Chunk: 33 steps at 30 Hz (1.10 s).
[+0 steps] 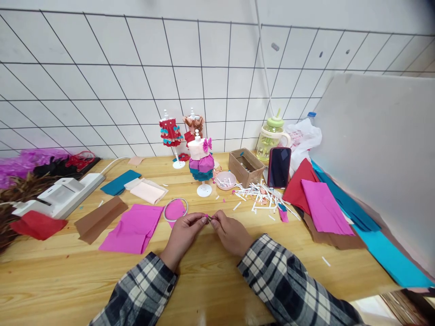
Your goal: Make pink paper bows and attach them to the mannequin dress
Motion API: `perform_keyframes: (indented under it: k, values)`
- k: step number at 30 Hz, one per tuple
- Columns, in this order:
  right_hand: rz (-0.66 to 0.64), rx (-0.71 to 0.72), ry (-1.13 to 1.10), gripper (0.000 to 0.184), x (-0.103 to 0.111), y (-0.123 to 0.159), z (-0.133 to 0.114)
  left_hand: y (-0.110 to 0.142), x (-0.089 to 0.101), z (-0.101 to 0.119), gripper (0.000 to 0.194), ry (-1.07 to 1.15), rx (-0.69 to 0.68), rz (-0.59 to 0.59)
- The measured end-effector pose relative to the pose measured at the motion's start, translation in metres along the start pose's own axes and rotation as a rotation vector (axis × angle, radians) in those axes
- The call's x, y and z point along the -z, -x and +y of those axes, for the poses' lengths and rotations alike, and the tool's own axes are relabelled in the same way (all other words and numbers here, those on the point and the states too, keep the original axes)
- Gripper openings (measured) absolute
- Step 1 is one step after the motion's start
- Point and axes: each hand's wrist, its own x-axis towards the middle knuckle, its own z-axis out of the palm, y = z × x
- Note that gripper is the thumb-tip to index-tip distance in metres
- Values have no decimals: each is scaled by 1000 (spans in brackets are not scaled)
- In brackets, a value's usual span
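My left hand (186, 231) is closed in a pinch on a small magenta paper piece (206, 216), of which only a tip shows. Close against it, my right hand (231, 231) pinches a thin, dark, pointed item too small to make out. Left of my hands, a roll of tape (165, 213) lies partly over magenta crepe paper (132, 231). Behind them stands a small white dress form (204, 190) wearing a pale pink, magenta and teal paper dress with a magenta bow (207, 145).
Two more dressed forms, one in a red dress (171, 131), stand by the tiled wall. White paper sticks (265, 197) lie near a pink dish (225, 174), a cardboard box (244, 167) and a phone (279, 167). A power strip (64, 197) sits left; coloured paper (326, 208) lies right.
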Motion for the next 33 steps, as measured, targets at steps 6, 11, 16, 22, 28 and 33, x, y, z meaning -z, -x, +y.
perform_keyframes:
  k: [6, 11, 16, 22, 28, 33]
  values:
    - [0, 17, 6, 24, -1, -1, 3, 0, -1, -2, 21, -5, -24, -61]
    - [-14, 57, -26, 21, -3, -2, 5, 1, -2, -3, 20, 2, -22, -149]
    - [-15, 74, -63, 21, -4, -3, 7, 1, -1, -8, 23, 81, 30, -162]
    - [-6, 70, -237, 18, -9, -5, 9, 0, 0, -11, 20, 160, 57, -182]
    - [21, 50, -315, 14, -13, -6, 9, -1, 0, -11, 22, 139, 67, -168]
    - [45, 27, -327, 16, -16, -6, 7, -1, 0, -13, 23, 128, 62, -158]
